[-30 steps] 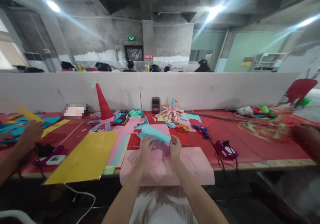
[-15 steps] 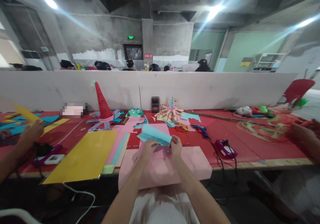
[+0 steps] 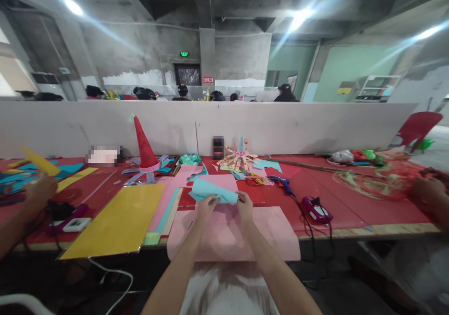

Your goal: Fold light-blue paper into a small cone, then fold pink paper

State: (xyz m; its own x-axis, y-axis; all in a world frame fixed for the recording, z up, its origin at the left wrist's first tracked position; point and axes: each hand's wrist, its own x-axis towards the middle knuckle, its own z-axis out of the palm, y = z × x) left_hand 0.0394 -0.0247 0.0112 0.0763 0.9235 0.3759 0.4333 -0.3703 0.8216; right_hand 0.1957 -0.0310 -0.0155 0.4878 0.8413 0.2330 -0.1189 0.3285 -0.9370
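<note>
A light-blue sheet of paper (image 3: 213, 189), rolled into a loose tube, is held between my two hands above pink paper. My left hand (image 3: 207, 207) grips its lower edge near the middle, fingers closed on it. At the tube's right end, my right hand (image 3: 244, 203) pinches the paper. Beneath my wrists a large pink sheet (image 3: 270, 226) hangs over the table's front edge. Behind the roll stands a small blue paper cone with a fringed, spotted base (image 3: 240, 155). Scissors with yellow handles (image 3: 257, 179) lie to the right of it.
A blue glue gun (image 3: 282, 182) and a purple power strip (image 3: 316, 209) with black cords lie right. Left are a yellow sheet (image 3: 115, 221) and a tall red cone hat (image 3: 144, 146). Co-workers' hands (image 3: 42, 191) show at both sides. A white partition (image 3: 280, 128) runs behind.
The blue paper has shifted slightly left and looks more tightly rolled. My left fingers have closed further around its lower edge. The co-workers' hands at both sides moved a little.
</note>
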